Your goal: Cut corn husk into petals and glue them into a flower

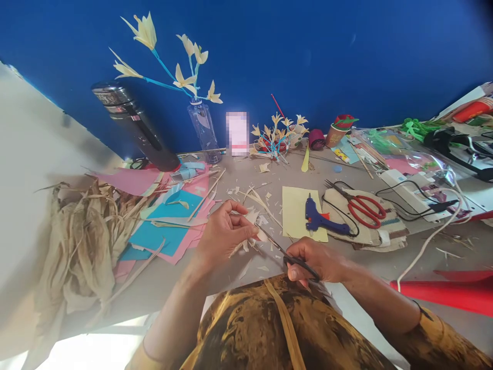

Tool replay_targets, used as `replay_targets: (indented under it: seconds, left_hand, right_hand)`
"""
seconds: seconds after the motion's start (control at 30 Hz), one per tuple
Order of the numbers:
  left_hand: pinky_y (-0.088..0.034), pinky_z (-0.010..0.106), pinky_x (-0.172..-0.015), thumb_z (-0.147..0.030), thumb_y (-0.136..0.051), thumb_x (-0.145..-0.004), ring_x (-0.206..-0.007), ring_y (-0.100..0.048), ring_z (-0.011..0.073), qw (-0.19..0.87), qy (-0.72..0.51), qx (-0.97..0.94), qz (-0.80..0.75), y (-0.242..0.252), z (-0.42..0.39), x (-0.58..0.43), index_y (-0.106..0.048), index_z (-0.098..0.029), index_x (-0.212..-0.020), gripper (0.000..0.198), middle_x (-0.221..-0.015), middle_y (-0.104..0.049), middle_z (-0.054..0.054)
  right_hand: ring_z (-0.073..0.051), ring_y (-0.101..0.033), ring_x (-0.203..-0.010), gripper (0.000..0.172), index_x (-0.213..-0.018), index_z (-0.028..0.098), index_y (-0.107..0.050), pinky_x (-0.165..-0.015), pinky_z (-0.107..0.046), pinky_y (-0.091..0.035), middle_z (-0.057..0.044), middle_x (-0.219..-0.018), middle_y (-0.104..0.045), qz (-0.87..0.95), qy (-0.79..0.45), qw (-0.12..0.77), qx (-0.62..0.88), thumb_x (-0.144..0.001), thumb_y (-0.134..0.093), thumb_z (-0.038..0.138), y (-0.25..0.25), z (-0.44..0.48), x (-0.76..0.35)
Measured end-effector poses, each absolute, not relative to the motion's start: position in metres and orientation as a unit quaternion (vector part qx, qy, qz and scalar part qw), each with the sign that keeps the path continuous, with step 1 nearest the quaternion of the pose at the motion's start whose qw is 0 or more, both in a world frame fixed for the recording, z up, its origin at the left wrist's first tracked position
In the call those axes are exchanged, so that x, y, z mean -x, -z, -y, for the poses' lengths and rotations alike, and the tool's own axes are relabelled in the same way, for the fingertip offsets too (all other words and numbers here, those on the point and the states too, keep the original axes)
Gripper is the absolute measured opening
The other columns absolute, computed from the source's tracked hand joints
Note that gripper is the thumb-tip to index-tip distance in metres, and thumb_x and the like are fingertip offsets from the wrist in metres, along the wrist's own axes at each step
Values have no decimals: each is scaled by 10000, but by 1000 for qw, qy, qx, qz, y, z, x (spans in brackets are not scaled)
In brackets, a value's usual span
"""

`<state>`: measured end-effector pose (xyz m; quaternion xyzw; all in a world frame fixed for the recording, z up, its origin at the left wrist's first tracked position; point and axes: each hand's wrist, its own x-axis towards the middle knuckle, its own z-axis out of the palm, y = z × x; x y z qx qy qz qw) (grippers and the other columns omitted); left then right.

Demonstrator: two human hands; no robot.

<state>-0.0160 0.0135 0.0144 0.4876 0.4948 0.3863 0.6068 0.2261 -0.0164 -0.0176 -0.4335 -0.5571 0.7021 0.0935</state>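
My left hand point(225, 231) pinches a small pale piece of dried husk point(262, 235) between thumb and fingertips, just above the table. My right hand point(318, 257) grips the black handles of a pair of scissors point(278, 247). Their blades point up and left, and the tips reach the husk piece beside my left fingertips. Whether the blades are parted there I cannot tell. Small cream offcuts point(263, 268) lie scattered below and around both hands.
Left lie dried husks point(82, 246) and blue paper sheets point(165, 239). A dark flask point(134, 126) and a bottle point(204, 131) of husk flowers stand behind. Rightward are a blue glue gun point(323, 222), red-handled scissors point(367, 209), a power strip point(410, 195) and cables.
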Motion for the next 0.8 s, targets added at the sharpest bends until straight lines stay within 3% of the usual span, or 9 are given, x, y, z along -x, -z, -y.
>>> replay_targets:
  seconds: [0.37,0.8]
  left_hand:
    - [-449,286,-608,-216,-757,-713,-618,-697,192,588,-370,-508,-510,-17,-13,16,-454,-212,-975,400,-674,-750,18]
    - [-435,243,-577,-195,-758,-680,-588,-663,138,596,-384,-491,-506,-19,-11,13,-474,-209,-923,375,-655,-711,-31]
  right_hand:
    - [-83,-458,-461,414,-597,146,-605,-438,-197,-304,33,-507,-598,538,-701,61,465,-614,-812,504,6,14,-223]
    - [-78,-441,-456,409,-618,146,-613,-433,-199,-289,35,-510,-593,557,-699,68,444,-696,-761,518,12,13,-226]
